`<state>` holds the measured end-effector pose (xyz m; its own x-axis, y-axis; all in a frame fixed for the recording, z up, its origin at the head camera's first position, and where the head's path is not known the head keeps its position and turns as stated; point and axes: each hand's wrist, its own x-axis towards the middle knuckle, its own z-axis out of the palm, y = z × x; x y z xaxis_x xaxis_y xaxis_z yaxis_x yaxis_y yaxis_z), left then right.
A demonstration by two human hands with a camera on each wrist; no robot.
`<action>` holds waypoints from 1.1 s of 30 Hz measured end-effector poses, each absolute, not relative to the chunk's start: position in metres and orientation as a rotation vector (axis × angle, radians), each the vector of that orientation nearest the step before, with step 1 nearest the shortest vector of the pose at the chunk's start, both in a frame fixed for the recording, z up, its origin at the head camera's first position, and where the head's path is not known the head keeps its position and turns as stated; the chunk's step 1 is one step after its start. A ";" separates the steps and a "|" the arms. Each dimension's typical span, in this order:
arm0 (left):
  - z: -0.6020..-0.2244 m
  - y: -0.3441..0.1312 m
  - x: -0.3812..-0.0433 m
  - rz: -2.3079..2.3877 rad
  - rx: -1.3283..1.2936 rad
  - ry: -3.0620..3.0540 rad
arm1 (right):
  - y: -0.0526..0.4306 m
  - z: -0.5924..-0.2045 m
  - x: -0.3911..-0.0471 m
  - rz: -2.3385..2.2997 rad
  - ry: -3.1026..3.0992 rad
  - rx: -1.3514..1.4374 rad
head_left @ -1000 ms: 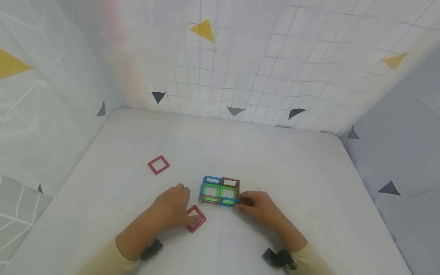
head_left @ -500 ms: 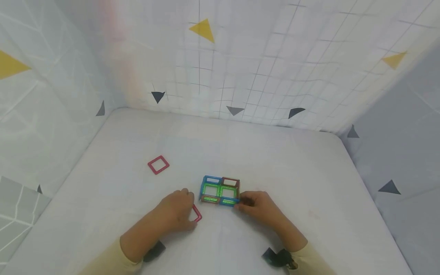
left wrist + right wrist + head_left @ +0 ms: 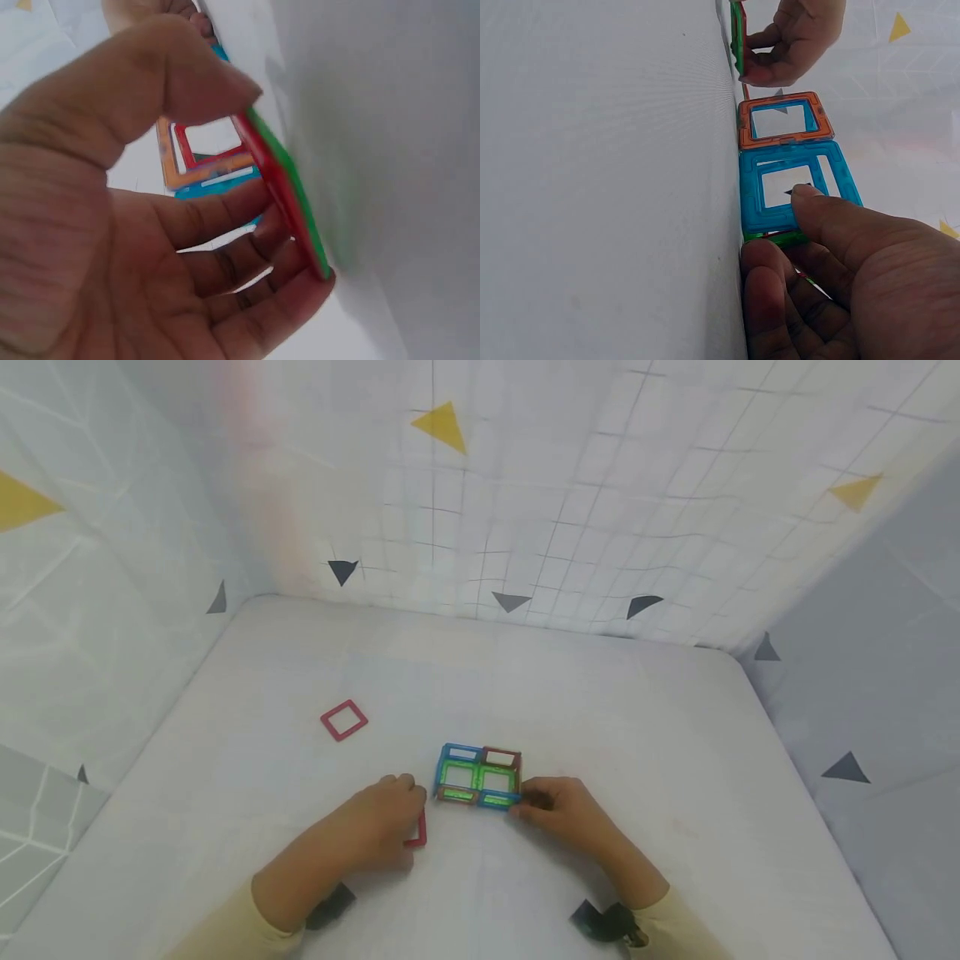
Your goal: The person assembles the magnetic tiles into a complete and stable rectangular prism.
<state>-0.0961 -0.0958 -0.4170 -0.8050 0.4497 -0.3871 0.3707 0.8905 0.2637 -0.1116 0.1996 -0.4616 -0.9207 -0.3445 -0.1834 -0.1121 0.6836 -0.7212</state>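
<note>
My left hand (image 3: pixel 375 822) pinches a red-and-green square magnetic tile (image 3: pixel 283 180) between thumb and fingertips, tilted on edge near the table. Most of that tile is covered by the hand in the head view. Just to its right stands a low two-cell box of magnetic tiles (image 3: pixel 478 775), with blue and orange-brown walls and green frames showing inside. At the box's near right corner is my right hand (image 3: pixel 566 817). Its thumb lies on the front blue tile (image 3: pixel 751 184), and its curled fingers reach around the side. An orange tile (image 3: pixel 787 140) adjoins the blue one.
A loose red square tile (image 3: pixel 330 730) lies flat on the white table (image 3: pixel 637 710), to the far left of the box. Cloth walls with grid lines and triangles rise behind and at both sides. Dark straps sit at both wrists.
My left hand has closed around the red tile, which has turned and shifted slightly left, off its earlier diagonal lie. My right hand and the box stay where they were.
</note>
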 end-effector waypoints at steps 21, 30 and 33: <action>-0.392 -0.113 -0.119 0.476 0.550 2.782 | 0.200 -0.464 -0.112 -1.087 2.593 -0.364; -0.390 -0.111 -0.125 0.558 0.641 2.770 | 0.199 -0.463 -0.112 -1.068 2.597 -0.346; -0.389 -0.108 -0.128 0.575 0.698 2.764 | 0.199 -0.462 -0.112 -1.067 2.596 -0.339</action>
<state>-0.1282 -0.1085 -0.3892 -0.8593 0.4958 -0.1260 0.4045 0.8093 0.4260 -0.1116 0.1991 -0.4619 -0.9227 -0.3319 -0.1961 -0.0981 0.6941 -0.7131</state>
